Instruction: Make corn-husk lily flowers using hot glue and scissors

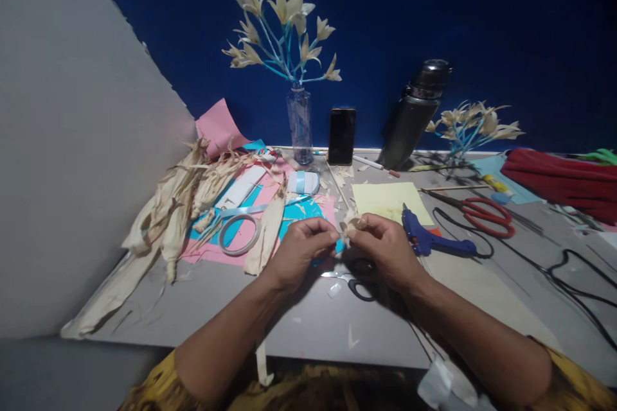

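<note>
The right hand pinches a husk piece above the table, by fingertips probably because it's so slight. The left hand bunches just beside it; from here I can't tell whether it grips anything. The glue gun lies right, likely for reach; far off, a bottle props flowers upright.
</note>
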Available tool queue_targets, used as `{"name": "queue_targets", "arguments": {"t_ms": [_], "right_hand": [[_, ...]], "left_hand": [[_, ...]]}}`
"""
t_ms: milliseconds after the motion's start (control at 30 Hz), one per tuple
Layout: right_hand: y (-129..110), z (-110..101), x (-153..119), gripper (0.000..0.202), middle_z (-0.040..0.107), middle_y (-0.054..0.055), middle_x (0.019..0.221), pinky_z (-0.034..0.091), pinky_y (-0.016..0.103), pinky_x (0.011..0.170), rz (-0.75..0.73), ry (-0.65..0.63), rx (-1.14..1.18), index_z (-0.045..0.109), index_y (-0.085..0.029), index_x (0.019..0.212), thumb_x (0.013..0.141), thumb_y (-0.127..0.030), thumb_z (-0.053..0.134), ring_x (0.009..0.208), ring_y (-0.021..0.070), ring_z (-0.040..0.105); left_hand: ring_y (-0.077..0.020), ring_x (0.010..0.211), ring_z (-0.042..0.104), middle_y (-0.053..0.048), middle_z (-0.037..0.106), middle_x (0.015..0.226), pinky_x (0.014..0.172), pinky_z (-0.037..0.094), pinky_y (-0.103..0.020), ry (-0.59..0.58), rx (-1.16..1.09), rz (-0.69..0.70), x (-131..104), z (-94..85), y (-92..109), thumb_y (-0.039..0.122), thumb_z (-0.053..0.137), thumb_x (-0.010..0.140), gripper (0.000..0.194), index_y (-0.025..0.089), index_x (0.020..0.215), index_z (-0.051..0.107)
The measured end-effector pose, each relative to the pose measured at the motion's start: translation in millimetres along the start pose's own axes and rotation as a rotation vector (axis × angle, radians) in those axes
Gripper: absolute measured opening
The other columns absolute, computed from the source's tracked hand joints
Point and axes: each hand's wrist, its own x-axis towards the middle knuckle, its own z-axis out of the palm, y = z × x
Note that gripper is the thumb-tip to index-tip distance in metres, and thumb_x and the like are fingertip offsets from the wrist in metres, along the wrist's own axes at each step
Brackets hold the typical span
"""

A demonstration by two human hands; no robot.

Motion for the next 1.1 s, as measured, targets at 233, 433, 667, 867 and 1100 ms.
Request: {"name": "queue_targets", "arguments": {"t_ms": [233, 433, 667, 867, 1100], "right_hand": [[-2, 7, -3, 0.031, 0.04, -0.006, 0.055, 0.029, 0.023, 0.048, -0.124, 0.166, -0.227, 0.047, -0.021, 0.064, 0.076, -0.04, 0.068, 0.053, 0.0106, 0.035], [-1, 10, -3, 0.031, 0.039, -0.007, 0.055, 0.03, 0.023, 0.048, -0.183, 0.215, -0.271, 0.045, -0.021, 0.062, 0.078, -0.04, 0.065, 0.052, 0.0104, 0.034], [1, 13, -3, 0.032, 0.044, -0.005, 0.061, 0.034, 0.024, 0.054, -0.19, 0.181, -0.259, 0.048, -0.021, 0.066, 0.083, -0.043, 0.064, 0.057, 0.0116, 0.038], [-1, 14, -9, 0.024, 0.049, -0.005, 0.062, 0.034, 0.024, 0.052, -0.165, 0.099, -0.264, 0.053, -0.02, 0.071, 0.083, -0.038, 0.063, 0.056, 0.0113, 0.042], [1, 5, -6, 0.024, 0.061, 0.0, 0.073, 0.039, 0.025, 0.057, -0.059, -0.02, -0.121, 0.063, -0.018, 0.085, 0.077, -0.039, 0.072, 0.064, 0.0139, 0.053]], "left_hand": [[-0.0161, 0.065, 0.054, -0.002, 0.062, 0.067, 0.064, 0.043, -0.029, 0.204, 0.432, 0.262, -9, 13.3, 8, 0.025, 0.069, 0.075, 0.012, 0.019, 0.065, 0.067], [-0.0205, 0.076, 0.058, -0.005, 0.064, 0.077, 0.073, 0.043, -0.032, 0.155, 0.826, 0.642, -11, 11.7, -1, 0.017, 0.064, 0.079, 0.005, 0.021, 0.077, 0.066], [-0.0235, 0.078, 0.059, -0.008, 0.067, 0.077, 0.072, 0.036, -0.036, 0.31, 1.26, 0.828, -7, 10.1, -10, 0.023, 0.056, 0.091, 0.013, 0.02, 0.082, 0.065], [-0.0218, 0.075, 0.057, -0.006, 0.065, 0.074, 0.072, 0.036, -0.036, 0.337, 1.118, 0.767, -10, 13.3, -4, 0.021, 0.058, 0.087, 0.014, 0.02, 0.074, 0.063], [-0.0162, 0.067, 0.057, -0.001, 0.061, 0.072, 0.064, 0.046, -0.029, 0.138, 0.298, 0.162, -6, 3.6, 4, 0.027, 0.07, 0.077, 0.013, 0.018, 0.075, 0.061]]}}
